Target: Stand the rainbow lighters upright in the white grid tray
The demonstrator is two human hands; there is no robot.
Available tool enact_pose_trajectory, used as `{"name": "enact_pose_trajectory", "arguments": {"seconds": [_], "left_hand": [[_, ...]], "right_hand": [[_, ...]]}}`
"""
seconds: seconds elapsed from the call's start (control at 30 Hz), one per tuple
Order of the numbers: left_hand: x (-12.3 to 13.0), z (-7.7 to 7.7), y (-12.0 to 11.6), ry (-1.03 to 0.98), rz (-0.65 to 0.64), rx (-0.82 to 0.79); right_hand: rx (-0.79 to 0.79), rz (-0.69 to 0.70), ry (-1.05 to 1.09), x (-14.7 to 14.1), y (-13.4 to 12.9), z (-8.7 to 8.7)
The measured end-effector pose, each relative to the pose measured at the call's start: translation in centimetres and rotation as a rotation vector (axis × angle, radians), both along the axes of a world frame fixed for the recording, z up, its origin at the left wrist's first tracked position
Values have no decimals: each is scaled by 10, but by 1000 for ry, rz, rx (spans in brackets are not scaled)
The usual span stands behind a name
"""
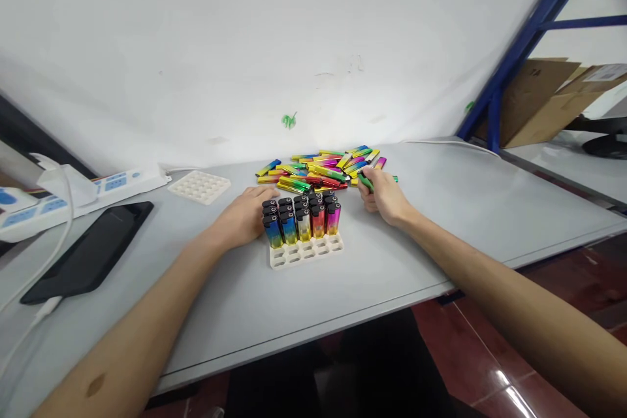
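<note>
A white rack [307, 252] stands in front of me, its far rows filled with upright lighters [304, 225] in blue, silver, red and purple with black tops; the near holes are bare. My left hand [247, 214] is curled against the rack's left back side, fingertips partly hidden by the lighters. To the right of the rack, my right hand [385, 197] grips a green lighter [365, 181], mostly covered by the fingers. Just behind lies a loose heap of shiny multicoloured lighters [323, 170].
Left of the heap is another white rack [199, 187] with no lighters in it. A black phone [93, 251] on a white cable and a power strip [112, 186] lie at the left. Cardboard boxes [543, 98] stand beyond the blue frame [494, 91] at right.
</note>
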State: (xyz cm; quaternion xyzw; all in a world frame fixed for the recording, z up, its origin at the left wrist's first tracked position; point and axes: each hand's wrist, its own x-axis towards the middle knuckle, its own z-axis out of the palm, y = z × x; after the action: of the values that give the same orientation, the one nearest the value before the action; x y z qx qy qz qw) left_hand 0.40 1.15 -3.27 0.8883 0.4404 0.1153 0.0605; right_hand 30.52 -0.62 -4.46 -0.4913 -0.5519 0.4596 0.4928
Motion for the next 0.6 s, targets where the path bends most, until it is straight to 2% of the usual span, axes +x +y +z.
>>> {"name": "enact_pose_trajectory", "arguments": {"seconds": [0.2, 0.33, 0.47, 0.6], "left_hand": [[1, 1, -1, 15, -10, -3], [-1, -2, 1, 12, 0, -11], [-2, -4, 3, 11, -10, -21], [-1, -3, 3, 16, -18, -28]], "right_hand": [[-25, -5, -58, 0, 0, -1], [111, 14, -216, 0, -1, -1], [256, -72, -439, 3, -3, 3], [326, -186, -412, 8, -9, 17]]}}
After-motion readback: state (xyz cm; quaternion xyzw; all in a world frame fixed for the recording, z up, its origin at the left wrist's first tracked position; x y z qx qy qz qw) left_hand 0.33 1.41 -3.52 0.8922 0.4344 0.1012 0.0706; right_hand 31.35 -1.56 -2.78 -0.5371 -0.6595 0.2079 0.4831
